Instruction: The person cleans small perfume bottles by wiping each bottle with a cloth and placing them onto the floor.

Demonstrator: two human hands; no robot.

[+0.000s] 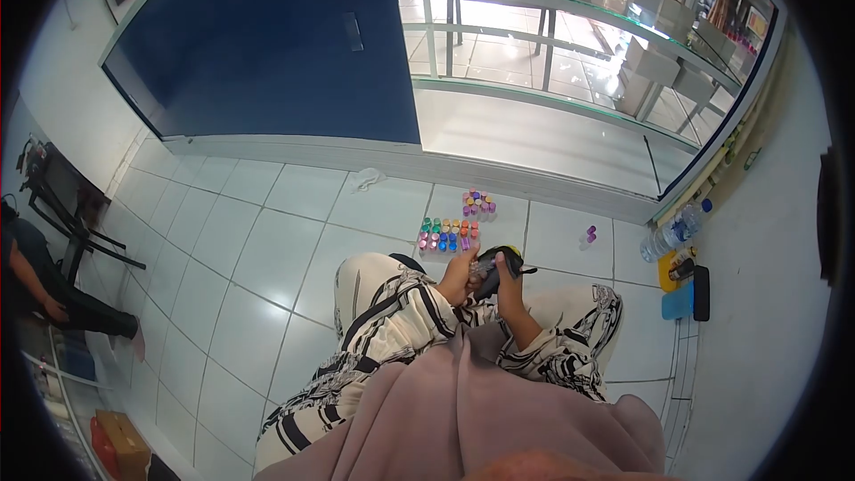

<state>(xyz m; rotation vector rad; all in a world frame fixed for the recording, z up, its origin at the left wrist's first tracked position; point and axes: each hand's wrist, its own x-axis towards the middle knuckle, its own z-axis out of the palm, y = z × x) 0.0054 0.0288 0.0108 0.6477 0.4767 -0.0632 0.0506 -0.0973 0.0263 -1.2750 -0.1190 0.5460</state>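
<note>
My left hand (456, 278) is closed around a small, greyish clear thing (478, 269) that looks like a little bottle; the fingers partly cover it. My right hand (510, 292) is closed on a dark, soft-looking cloth (492, 278) with a yellow patch at its top, pressed against the clear thing. Both hands meet low in front of my crossed legs. Just beyond them, small bottles (448, 234) with green, orange, pink, blue and purple caps stand in rows on the tiles. Behind these is a smaller group of purple- and orange-capped bottles (478, 205).
Purple-capped bottles (589, 236) stand apart on the right. A large water bottle (677, 230), a blue item (678, 303) and a black item (702, 294) line the right wall. Ahead is a glass display case (534, 120) with a blue panel (267, 44). A person (62, 276) is at left.
</note>
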